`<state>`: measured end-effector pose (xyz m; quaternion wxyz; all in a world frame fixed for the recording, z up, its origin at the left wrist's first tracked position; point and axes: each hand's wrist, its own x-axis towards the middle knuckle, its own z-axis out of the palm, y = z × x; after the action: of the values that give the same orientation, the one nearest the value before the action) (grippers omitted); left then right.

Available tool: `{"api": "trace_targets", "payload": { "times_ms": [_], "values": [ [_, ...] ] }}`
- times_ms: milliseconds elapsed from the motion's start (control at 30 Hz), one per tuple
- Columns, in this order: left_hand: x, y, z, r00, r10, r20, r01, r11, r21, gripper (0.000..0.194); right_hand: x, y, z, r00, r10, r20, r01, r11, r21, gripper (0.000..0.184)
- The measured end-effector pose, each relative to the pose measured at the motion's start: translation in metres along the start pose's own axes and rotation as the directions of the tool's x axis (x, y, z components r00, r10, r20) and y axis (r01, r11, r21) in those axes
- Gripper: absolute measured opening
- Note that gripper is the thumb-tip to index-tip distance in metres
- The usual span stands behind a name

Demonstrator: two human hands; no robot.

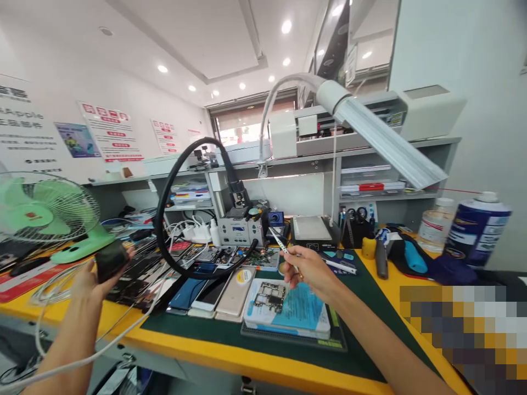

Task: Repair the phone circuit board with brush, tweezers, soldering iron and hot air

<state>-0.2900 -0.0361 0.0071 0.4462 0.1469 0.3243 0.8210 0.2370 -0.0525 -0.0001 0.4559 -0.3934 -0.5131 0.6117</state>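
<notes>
- Right hand [310, 270]: fingers pinched closed on a slim white tool [280, 241], held aloft; tip points up and away, no contact with the board.
- Left hand [89, 281]: fingers wrapped around a dark phone-like slab [111, 261], raised near the fan, well apart from the other hand.
- Circuit board [272, 296]: lies flat on a blue-and-white box [308, 311], just below the right hand; neither hand touches it.
- Status, judged: board already bare, no housing around it. Whether any work on its parts is finished or outstanding cannot be told. Inside of the slab not visible; no contact between slab and board.
- Beside the box, left side: gold phone [233, 296], white-framed phone [209, 295] and blue phone [185, 295] in a row, on a green mat [222, 332] over the yellow bench [222, 354].
- Behind: grey bench station [231, 235], black looped hose [161, 203].
- Outermost: green fan [84, 247] at left, lamp [382, 137] overhead, blue spray can [473, 230] at right.
</notes>
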Motion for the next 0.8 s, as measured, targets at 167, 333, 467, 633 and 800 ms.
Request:
{"api": "trace_targets", "payload": {
  "times_ms": [167, 333, 467, 633, 800],
  "values": [
    [0.0, -0.014, -0.015, 0.998, 0.007, 0.059, -0.011, 0.997, 0.071, 0.051, -0.001, -0.001, 0.001, 1.0, 0.006, -0.007, -0.007, 0.999, -0.049, 0.013],
    [0.0, -0.019, -0.018, 0.991, -0.042, 0.128, 0.025, 0.992, 0.127, 0.049, -0.001, 0.0, 0.0, 1.0, 0.016, -0.016, -0.017, 0.997, -0.071, 0.012],
    [-0.002, -0.019, -0.02, 0.985, -0.052, 0.163, 0.034, 0.993, 0.114, 0.05, -0.002, -0.002, 0.001, 1.0, 0.025, -0.019, -0.026, 0.997, -0.078, 0.012],
    [-0.003, -0.02, -0.017, 0.982, -0.065, 0.178, 0.052, 0.995, 0.081, 0.048, -0.002, -0.003, 0.002, 1.0, 0.024, -0.01, -0.024, 0.996, -0.089, 0.013],
    [-0.004, -0.02, -0.01, 0.984, -0.087, 0.156, 0.079, 0.995, 0.053, 0.049, -0.001, 0.001, -0.001, 1.0, 0.011, 0.001, -0.011, 0.996, -0.092, 0.013]
  ]
}}
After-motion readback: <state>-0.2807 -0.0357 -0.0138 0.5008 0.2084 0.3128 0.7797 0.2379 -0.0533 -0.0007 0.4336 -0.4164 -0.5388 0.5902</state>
